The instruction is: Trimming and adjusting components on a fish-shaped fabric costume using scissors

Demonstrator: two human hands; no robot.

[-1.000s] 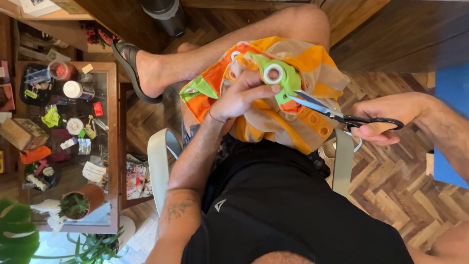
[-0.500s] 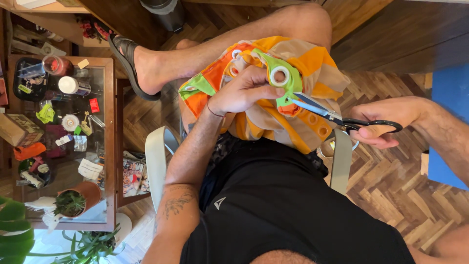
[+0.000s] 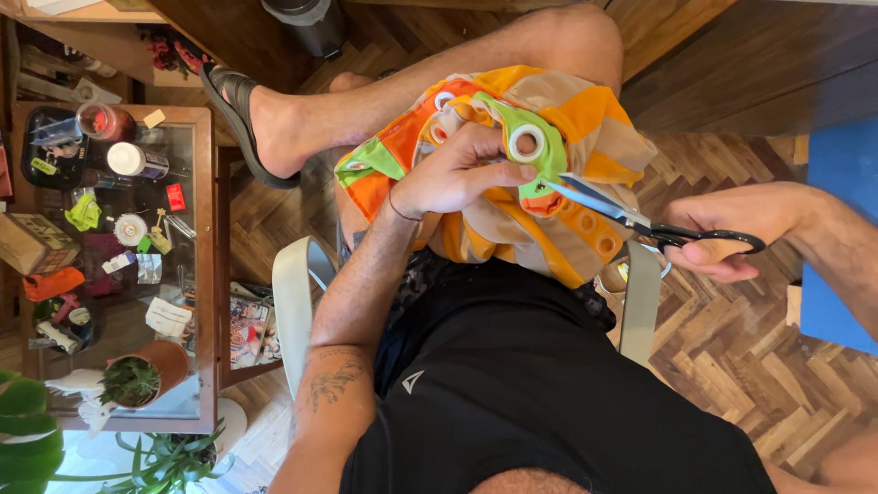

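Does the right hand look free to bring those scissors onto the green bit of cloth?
Probably yes. The right hand holds the scissors, whose tips already meet the green strip. The left hand pinches the cloth beside it, so its fingers sit close.

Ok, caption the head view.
Left hand bunches striped orange-green fabric; right hand cuts it with black-handled scissors.

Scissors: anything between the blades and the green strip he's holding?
Nothing visible. The scissors in the right hand have their blade tips right at the green strip, which the left hand pinches clear of the orange fabric.
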